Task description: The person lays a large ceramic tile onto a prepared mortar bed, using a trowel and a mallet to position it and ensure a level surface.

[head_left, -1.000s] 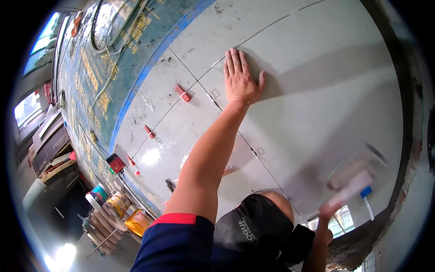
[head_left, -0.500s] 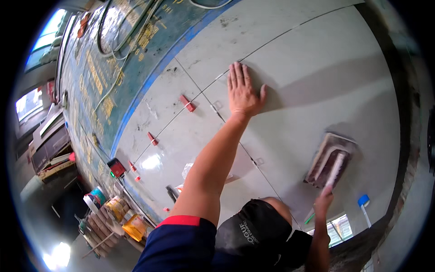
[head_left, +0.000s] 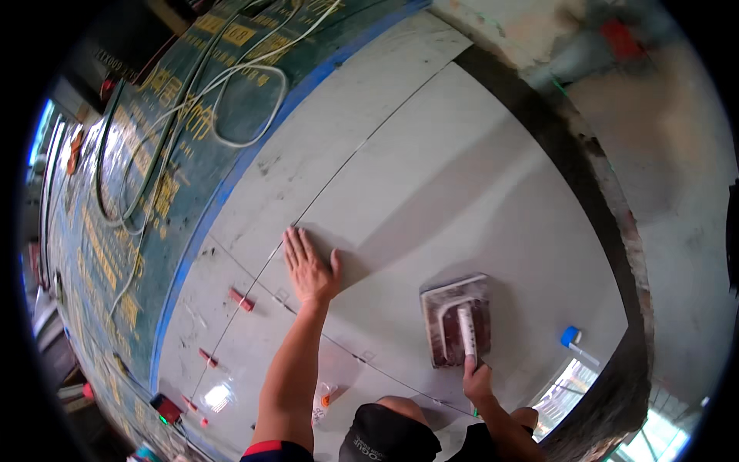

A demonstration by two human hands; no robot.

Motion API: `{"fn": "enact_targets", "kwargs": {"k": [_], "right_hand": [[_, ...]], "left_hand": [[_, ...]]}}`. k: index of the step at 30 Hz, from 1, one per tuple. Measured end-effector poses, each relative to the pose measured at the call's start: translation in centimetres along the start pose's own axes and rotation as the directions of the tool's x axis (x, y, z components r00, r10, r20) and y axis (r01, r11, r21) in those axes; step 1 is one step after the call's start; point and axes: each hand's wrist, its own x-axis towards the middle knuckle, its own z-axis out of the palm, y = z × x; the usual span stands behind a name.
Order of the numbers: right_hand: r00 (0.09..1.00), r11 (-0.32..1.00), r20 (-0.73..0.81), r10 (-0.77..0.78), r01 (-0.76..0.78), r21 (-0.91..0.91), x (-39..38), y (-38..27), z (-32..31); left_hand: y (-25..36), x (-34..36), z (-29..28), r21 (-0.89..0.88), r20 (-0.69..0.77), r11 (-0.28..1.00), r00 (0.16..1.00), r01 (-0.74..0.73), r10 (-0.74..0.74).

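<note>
My left hand [head_left: 310, 269] lies flat on a large pale grey floor tile [head_left: 431, 208], fingers stretched out, its fingertips at the tile's joint. To the right, my right hand [head_left: 477, 383] is closed around the near end of a white handle. That handle belongs to a rectangular hand float [head_left: 480, 323] with a stained, brownish body, which is over the same tile. Whether the float's underside touches the tile is hidden. Near my left hand, a red levelling wedge [head_left: 242, 299] sits on a joint, with another red wedge [head_left: 208, 357] nearer to me.
A blue round item with a white strip [head_left: 570, 336] lies right of the float. A dark bare strip [head_left: 570, 138] runs between tiles and wall [head_left: 654, 177]. Cables [head_left: 231, 142] lie on green sheeting [head_left: 185, 200] at left. A red-and-black device [head_left: 166, 409] stands lower left.
The view has swung, bringing more of the wall and far tiles in. My left hand stays flat at the same joint. The float, still gripped, is slightly farther from the blue item.
</note>
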Motion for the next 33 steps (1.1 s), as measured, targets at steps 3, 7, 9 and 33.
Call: {"fn": "enact_targets", "kwargs": {"k": [3,7,9,33], "right_hand": [[0.853,0.915,0.338,0.397,-0.398,-0.071,3.5,-7.6,-5.5],[0.898,0.827,0.337,0.283,-0.406,0.388,2.0,-5.4,-10.7],[0.997,0.922,0.039,-0.063,0.043,0.386,-0.9,-3.3,-11.3],[0.906,0.974,0.424,0.019,-0.111,0.195,-3.3,-0.3,-3.3]], "left_hand": [[-0.8,-0.3,-0.5,0.061,-0.001,0.998,1.000,-0.025,0.025],[-0.5,-0.5,0.5,0.113,0.023,0.993,1.000,-0.023,0.021],[0.5,0.5,0.0,0.097,0.010,0.994,0.999,-0.040,0.039],[-5.2,-23.9,-3.6,0.074,0.066,0.980,0.981,-0.186,0.182]]}}
